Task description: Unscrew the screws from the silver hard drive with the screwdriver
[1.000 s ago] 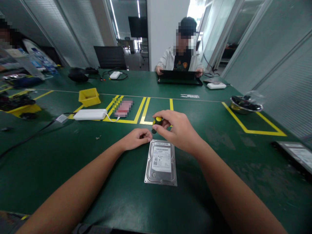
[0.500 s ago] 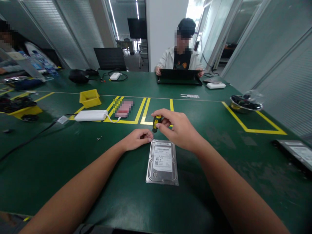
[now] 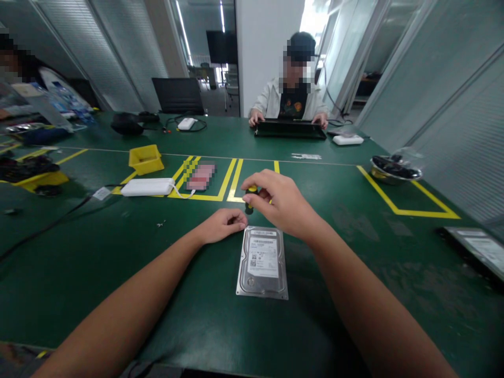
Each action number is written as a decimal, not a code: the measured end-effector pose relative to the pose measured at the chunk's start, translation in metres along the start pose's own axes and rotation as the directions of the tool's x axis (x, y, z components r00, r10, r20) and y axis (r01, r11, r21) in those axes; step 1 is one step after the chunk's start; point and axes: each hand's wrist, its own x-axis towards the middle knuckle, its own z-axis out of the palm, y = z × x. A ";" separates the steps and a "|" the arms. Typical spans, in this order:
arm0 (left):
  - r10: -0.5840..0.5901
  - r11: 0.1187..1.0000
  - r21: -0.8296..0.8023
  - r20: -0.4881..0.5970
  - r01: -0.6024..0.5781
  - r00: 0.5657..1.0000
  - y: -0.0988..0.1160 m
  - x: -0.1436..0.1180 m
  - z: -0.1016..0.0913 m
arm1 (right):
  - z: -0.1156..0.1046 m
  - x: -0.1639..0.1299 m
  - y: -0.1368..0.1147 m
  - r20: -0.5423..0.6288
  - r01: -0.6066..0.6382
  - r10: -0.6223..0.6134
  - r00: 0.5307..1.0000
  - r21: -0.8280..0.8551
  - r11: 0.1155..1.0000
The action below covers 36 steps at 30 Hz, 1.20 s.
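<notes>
A silver hard drive (image 3: 262, 262) with a white label lies flat on the green table. Over its far left corner, my right hand (image 3: 277, 199) grips a short black and yellow screwdriver (image 3: 249, 207) by the handle, which stands nearly upright. The screwdriver's tip is too small to make out. My left hand (image 3: 223, 226) rests at that same corner with curled fingers, thumb and forefinger pinched together just below the screwdriver; what they hold, if anything, is hidden. Some tiny metal pieces (image 3: 160, 224), perhaps screws, lie on the table left of my left hand.
A white power bank (image 3: 147, 187), a blurred-out phone (image 3: 201, 177) and a yellow bin (image 3: 145, 159) are farther left. Another drive (image 3: 478, 249) lies at right, below a metal bowl (image 3: 395, 170). Across the table, a person (image 3: 293, 94) handles a black panel (image 3: 290, 129).
My right hand has shifted slightly left and turned around the screwdriver handle. My left hand and the hard drive stay put. The person opposite has lowered the black panel.
</notes>
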 end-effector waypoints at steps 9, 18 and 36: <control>-0.008 1.000 0.007 -0.013 0.008 1.000 -0.005 0.000 0.000 | -0.008 0.008 -0.006 0.073 -0.060 0.059 0.996 -0.001 0.998; -0.014 1.000 -0.004 -0.007 0.014 1.000 0.002 0.000 -0.001 | -0.005 0.008 0.000 0.026 0.006 -0.006 1.000 0.000 1.000; -0.078 0.995 -0.072 -0.116 0.070 0.990 0.006 -0.001 0.012 | -0.010 0.005 -0.007 0.054 0.073 -0.072 0.996 -0.020 0.997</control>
